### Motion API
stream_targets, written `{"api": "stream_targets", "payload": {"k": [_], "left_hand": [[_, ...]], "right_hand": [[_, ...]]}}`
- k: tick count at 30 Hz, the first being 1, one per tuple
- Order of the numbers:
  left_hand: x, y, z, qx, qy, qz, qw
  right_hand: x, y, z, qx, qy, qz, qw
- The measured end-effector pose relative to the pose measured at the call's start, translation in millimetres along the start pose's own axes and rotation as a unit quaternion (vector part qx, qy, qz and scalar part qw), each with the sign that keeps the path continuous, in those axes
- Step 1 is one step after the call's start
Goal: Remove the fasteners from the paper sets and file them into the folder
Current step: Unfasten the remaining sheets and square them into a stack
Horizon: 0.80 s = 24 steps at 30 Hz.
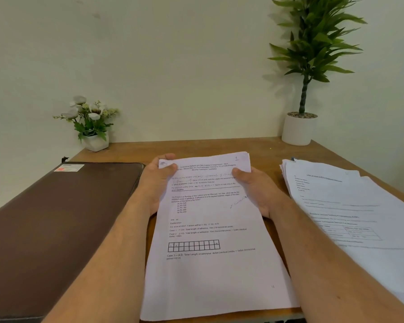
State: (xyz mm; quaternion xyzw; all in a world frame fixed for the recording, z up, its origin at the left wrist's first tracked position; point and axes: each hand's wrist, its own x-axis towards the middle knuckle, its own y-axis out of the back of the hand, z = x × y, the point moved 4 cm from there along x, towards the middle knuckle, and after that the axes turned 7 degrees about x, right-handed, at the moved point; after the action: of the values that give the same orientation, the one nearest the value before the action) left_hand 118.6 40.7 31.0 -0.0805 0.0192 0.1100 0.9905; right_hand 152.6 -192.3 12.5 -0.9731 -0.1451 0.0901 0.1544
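Far left: brown folder, closed, flat on the wooden surface, a red-and-white label at its far corner. Behind it, against the wall, a small white pot of white flowers.

Centre: paper set, printed text and a row of boxes, a handwritten "1" at the top right corner. Left hand grips its top left corner, thumb on the face of the page, fingers curled behind. Right hand grips the top right edge, thumb on top. Hands apart, both clamped on the set. Fastener cannot be made out; top left corner looks creased.

Right: loose stack of printed sheets, fanned, lying on the surface. Behind it, a tall green plant in a white pot.
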Motion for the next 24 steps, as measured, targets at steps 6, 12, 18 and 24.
{"api": "stream_targets", "payload": {"k": [6, 12, 18, 24], "left_hand": [[-4, -5, -2, 0.000, -0.030, -0.002, 1.000], [-5, -3, -1, 0.008, -0.054, 0.000, 0.998], [-4, -3, 0, 0.014, -0.062, 0.013, 0.998], [-4, -3, -1, 0.011, -0.059, 0.006, 0.998]], "right_hand": [[-6, -1, 0, 0.000, 0.022, 0.035, 0.999], [-14, -6, -6, -0.056, 0.072, 0.065, 0.994], [-19, -11, -11, -0.098, 0.150, 0.076, 0.981], [-22, -15, -12, -0.113, 0.186, 0.061, 0.974]]}}
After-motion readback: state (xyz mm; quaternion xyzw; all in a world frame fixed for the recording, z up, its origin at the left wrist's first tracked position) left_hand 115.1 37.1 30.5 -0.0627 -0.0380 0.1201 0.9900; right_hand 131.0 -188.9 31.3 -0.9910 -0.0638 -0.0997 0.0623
